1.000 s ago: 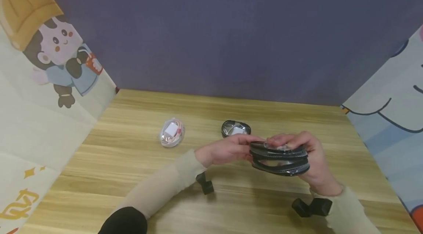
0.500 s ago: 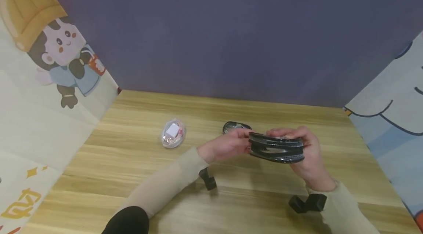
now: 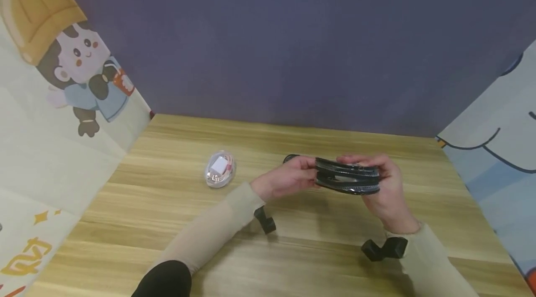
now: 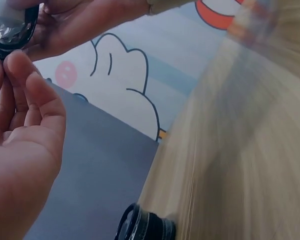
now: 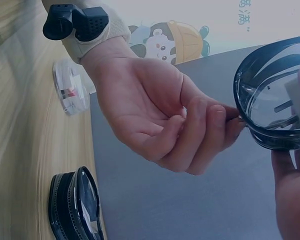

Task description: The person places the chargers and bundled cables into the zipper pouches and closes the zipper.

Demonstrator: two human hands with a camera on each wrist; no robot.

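Note:
A clear oval zip case (image 3: 347, 177) with black edging is held up above the table, with a white plug (image 5: 296, 95) and metal prongs visible inside. My right hand (image 3: 389, 197) grips its right end, thumb and fingers around it. At the left end, my left hand (image 5: 157, 112) pinches the rim with fingertips; what small part lies between them is hidden. Another black-edged clear case (image 5: 72, 205) stands on the table behind my left hand, mostly covered in the head view. Farther left lies a pale clear case (image 3: 220, 169) holding a white block and a cable.
The wooden table (image 3: 176, 218) meets a dark blue panel (image 3: 293, 45) at the back. Printed cartoon walls stand at left (image 3: 63, 148) and right (image 3: 494, 162). A black camera mount sits on each wrist, the right one (image 3: 383, 249) low over the table.
Both hands and the case have moved slightly up and away in the head view, the right hand also leftward. My left hand now covers more of the black-edged case behind it.

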